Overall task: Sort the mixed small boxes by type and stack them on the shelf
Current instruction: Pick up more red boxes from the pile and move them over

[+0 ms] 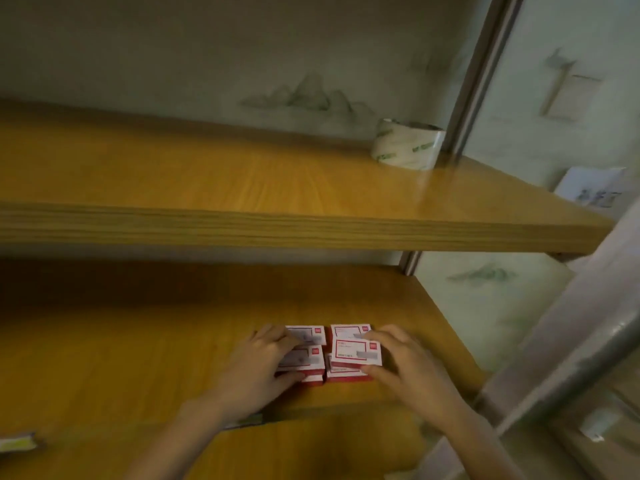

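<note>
**Obs.** A cluster of small red-and-white boxes (332, 351) is seen at lower centre of the frame, on the lower shelf (138, 341), near its front edge. The same print is shown on all of them, so only one type is judged present here.

**Hands.** The left hand (259, 365) is wrapped on the left front stack (304, 362), with fingers laid over the tops and the thumb pressed against the red front face. The top box (356, 351) of the right front stack is pinched by the right hand (412, 365) between forefinger and thumb. That box sits slightly askew to the one beneath.

**Step in hand (judged).** The top box is being squared onto its stack.
- The box is to be lowered flat and its edges lined up with the box below before the pinch is loosened.
- The left stack is to be braced so the neighbours are not shoved.
- The narrow gap between the left and right columns can be closed by pressing both inward together.
- Risk: a skewed top box may slide off forward.

**Count.**
- Box tops visible: four, two at the back and two at the front.
- Layers: the front stacks are more than one deep, but the layers cannot be counted through the blur.
- Shelf boards: two.
- Roll of tape (408, 143): one, on the upper shelf (242, 181), upper right of the frame.
- Hands: two.
</note>
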Demonstrator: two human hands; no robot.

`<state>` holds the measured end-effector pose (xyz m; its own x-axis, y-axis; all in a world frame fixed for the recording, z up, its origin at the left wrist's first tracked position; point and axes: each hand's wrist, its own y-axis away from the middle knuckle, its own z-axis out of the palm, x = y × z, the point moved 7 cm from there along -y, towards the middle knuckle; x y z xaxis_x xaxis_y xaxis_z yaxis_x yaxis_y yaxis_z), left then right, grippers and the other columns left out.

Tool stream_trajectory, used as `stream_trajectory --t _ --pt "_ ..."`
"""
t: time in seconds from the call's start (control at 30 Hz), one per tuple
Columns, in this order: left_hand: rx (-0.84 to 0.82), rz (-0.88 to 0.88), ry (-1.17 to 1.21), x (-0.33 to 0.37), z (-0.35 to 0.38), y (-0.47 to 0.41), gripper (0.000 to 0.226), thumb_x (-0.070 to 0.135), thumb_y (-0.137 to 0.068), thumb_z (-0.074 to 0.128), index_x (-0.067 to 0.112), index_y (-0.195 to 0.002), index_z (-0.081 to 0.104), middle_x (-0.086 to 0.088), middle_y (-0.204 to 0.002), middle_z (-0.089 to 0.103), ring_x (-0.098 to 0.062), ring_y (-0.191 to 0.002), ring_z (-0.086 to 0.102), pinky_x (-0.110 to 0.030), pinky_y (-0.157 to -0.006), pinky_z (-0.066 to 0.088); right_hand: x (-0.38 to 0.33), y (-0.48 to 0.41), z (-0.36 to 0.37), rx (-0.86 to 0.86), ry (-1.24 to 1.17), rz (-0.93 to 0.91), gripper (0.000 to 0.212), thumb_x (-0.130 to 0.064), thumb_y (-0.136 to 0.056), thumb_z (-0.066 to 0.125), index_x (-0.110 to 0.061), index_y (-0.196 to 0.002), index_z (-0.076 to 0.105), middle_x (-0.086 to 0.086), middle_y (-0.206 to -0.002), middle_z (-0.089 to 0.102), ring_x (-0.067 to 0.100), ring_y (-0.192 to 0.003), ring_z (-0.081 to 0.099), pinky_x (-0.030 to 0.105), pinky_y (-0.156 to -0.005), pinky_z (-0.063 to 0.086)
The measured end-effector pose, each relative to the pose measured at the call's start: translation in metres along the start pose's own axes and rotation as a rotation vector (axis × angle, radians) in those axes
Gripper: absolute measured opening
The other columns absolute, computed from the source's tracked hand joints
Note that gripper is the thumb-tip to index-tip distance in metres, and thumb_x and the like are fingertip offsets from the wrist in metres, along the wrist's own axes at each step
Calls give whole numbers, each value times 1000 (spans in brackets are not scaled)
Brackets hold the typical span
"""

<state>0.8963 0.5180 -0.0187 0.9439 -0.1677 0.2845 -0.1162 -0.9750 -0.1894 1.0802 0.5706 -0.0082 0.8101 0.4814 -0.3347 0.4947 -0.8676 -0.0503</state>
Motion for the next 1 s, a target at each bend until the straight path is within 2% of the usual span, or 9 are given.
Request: stream_trajectory --t 0.17,0.27,0.33,0.5,0.6,0.73,0.8,0.9,1.0 --pt "69 -63 -8 0 -6 17 51 59 -85 41 39 -131 35 16 -131 41 -7 -120 34 -23 -97 27 2 -12 12 -94 4 -99 56 -46 -84 56 -34 -134 34 -18 -135 32 3 -125 30 25 -101 38" --pt "151 -89 -35 -3 -22 33 43 53 -89 39 31 -125 46 13 -124 48 -7 -116 40 -21 -90 29 -12 -16 6 -74 8 -184 59 -50 -84 52 -36 -135 28 -19 -135 29 3 -124 28 25 -101 34" --pt "189 -123 -48 -8 -35 45 36 46 -91 41 28 -121 52 11 -119 53 -9 -113 45 -22 -88 31 -33 -18 0 -39 13 -282 51 -50 -87 47 -38 -134 30 -21 -134 30 2 -123 29 23 -100 31" --pt "244 -226 -148 -27 -62 91 28 36 -93 44 24 -115 58 10 -110 60 -12 -105 53 -26 -83 39 -105 -17 3 3 10 -556 38 -49 -90 39 -38 -127 38 -21 -125 37 2 -116 34 21 -91 31" --pt "276 -324 -236 -42 -80 129 22 29 -91 51 21 -109 62 7 -103 63 -15 -98 58 -27 -77 41 -154 -13 17 -7 1 -709 38 -48 -91 38 -37 -126 40 -19 -124 39 4 -116 34 22 -92 30" --pt "306 -484 -281 -68 -102 190 27 33 -94 44 22 -114 59 7 -108 61 -15 -103 55 -29 -82 41 -219 -4 38 -54 -17 -888 35 -44 -93 35 -37 -127 39 -19 -123 42 2 -115 35 20 -89 27" --pt "326 -552 -305 -80 -113 221 29 36 -95 40 23 -114 58 8 -108 60 -14 -105 54 -28 -84 40 -252 3 46 -72 -37 -948 34 -43 -93 35 -37 -126 39 -18 -123 43 3 -114 37 22 -91 30" --pt "358 -649 -375 -95 -135 264 30 37 -90 39 23 -105 62 7 -98 63 -16 -95 58 -30 -76 45 -304 16 57 -75 -30 -1054 32 -42 -93 37 -35 -124 41 -17 -121 45 6 -112 39 25 -91 34" --pt "378 -740 -399 -114 -154 309 27 36 -90 42 23 -100 63 6 -93 64 -16 -90 60 -30 -73 48 -357 30 73 -116 -44 -1134 32 -42 -93 37 -35 -124 42 -17 -121 46 4 -111 39 22 -88 32"
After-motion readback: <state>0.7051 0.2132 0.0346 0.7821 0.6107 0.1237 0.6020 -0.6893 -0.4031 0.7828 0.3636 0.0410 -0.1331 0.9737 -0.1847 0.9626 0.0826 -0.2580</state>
